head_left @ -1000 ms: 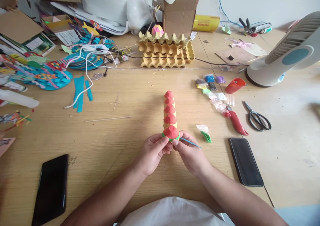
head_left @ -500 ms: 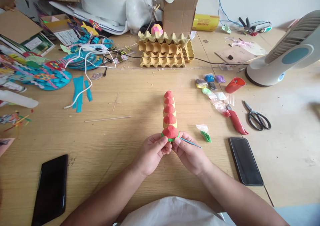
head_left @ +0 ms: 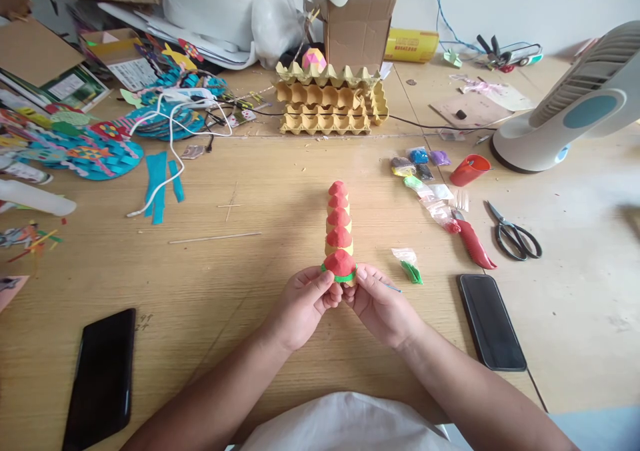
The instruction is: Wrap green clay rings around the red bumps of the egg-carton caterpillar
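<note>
A stack of yellow egg-carton cones with red clay caps lies on the wooden table, pointing away from me. Its nearest cap has a green clay rim. My left hand pinches the near end of the stack from the left, fingers closed. My right hand grips it from the right and also holds a thin blue stick that pokes out to the right.
Two black phones lie at the left and right. Scissors, a red knife, clay bags, a red cup and a fan stand right. Egg trays sit behind; craft clutter fills the left.
Both hands have turned the near cone slightly; the blue stick shows less beyond my right hand. The stack stays in place.
</note>
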`<state>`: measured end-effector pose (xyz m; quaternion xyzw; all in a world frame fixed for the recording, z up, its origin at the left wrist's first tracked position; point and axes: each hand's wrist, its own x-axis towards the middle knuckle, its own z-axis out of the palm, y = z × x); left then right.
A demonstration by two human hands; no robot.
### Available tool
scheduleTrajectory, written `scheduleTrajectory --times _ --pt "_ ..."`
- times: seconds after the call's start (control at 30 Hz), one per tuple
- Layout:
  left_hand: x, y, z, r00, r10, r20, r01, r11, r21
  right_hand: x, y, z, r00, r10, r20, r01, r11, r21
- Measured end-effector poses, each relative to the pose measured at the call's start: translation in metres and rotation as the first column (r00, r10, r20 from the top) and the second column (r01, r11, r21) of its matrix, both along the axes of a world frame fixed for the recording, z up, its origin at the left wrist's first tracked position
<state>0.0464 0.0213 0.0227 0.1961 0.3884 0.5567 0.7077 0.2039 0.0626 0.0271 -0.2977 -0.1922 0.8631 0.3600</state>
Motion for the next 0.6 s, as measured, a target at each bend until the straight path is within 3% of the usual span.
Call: scheduleTrajectory --times 0.6 --pt "0.0016 -0.0001 0.0021 0.999 -0.037 -0.018 0.037 0.999 0.011 -0.0017 0.0031 0.005 1.0 0.03 -0.005 -0.03 1.0 0.005"
